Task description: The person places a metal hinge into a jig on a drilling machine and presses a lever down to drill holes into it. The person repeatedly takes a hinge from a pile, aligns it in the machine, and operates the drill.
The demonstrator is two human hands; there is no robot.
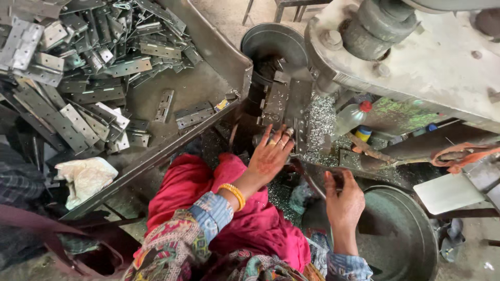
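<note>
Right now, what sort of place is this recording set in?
Most likely a small metalworking shop making hinges. A tray holds a heap of metal hinges, a heavy press machine stands over metal shavings, and the left hand reaches into its work area while the right hand grips a lever.

A single head-worn camera looks steeply down from close above the person's lap. The left hand (268, 156) and right hand (344, 200) sit near centre (only one view, so nothing is shared), machine (416, 67) far right, hinge pile (78, 67) far left.
</note>
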